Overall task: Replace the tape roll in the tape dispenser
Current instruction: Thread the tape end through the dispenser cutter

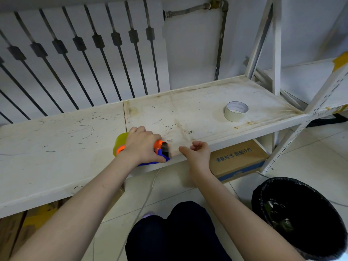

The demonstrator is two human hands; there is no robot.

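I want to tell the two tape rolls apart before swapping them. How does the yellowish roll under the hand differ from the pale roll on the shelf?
The translucent yellow tape roll sits in the orange and blue dispenser, gripped by the left hand; the cream-white tape roll lies loose and flat, untouched, farther right on the worn white shelf. The yellow one stands on edge; the cream one shows its open core. Both are ring-shaped rolls.

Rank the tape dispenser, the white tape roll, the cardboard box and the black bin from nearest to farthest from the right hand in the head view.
From the right hand:
1. Tape dispenser, just to its left, held by the left hand.
2. Cardboard box, under the shelf, right.
3. White tape roll, on the shelf, far right.
4. Black bin, on the floor.
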